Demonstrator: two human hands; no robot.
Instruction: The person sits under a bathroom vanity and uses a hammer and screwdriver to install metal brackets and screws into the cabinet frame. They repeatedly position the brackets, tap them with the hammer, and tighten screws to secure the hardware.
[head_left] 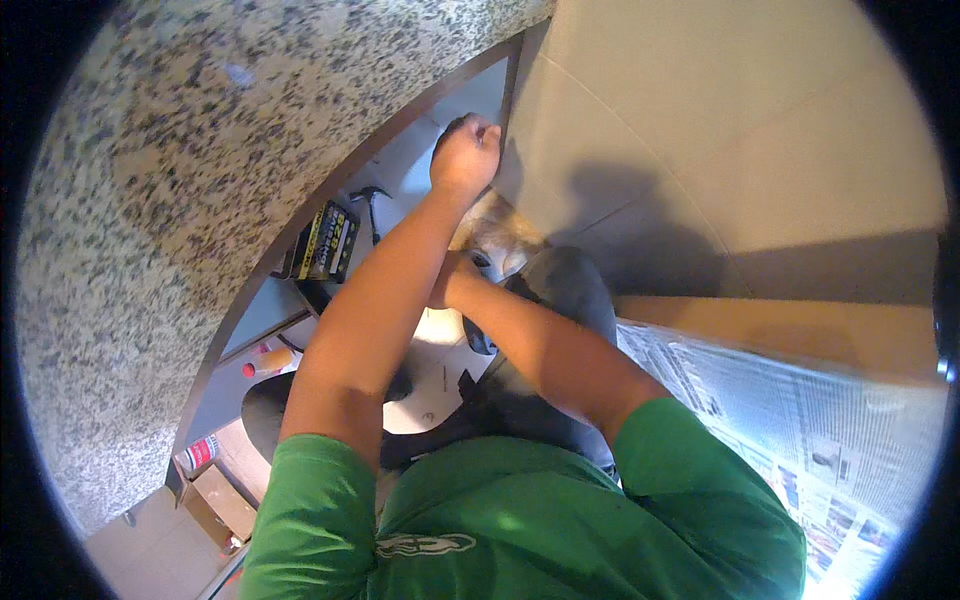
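So we're crouched under a speckled granite counter point(200, 170), looking down into the cabinet space below it. Our left hand point(466, 152) is reaching up and curled shut around the top of a thin dark metal strip point(511, 95) that runs along the edge where the beige panel point(700, 130) meets the opening; fingers look wrapped round it, knuckles facing us. The strip itself sits upright right against that panel's edge, just under the counter's underside. Our guess is it's stiff and light, probably with a sharpish edge, so pinching it flat between thumb and fingers near the top makes more sense than squeezing hard, and it may flex if pushed sideways. The right hand is tucked behind the left forearm point(380, 300), so we honestly can't tell whether it's open or holding anything; only the right forearm point(540, 345) shows. Down in the cabinet there's a yellow and black box point(328, 240), a hammer point(370, 195) just beside it, and a small bottle with a red cap point(268, 362) lower down. Newspaper point(800, 420) is spread over the floor on our right.
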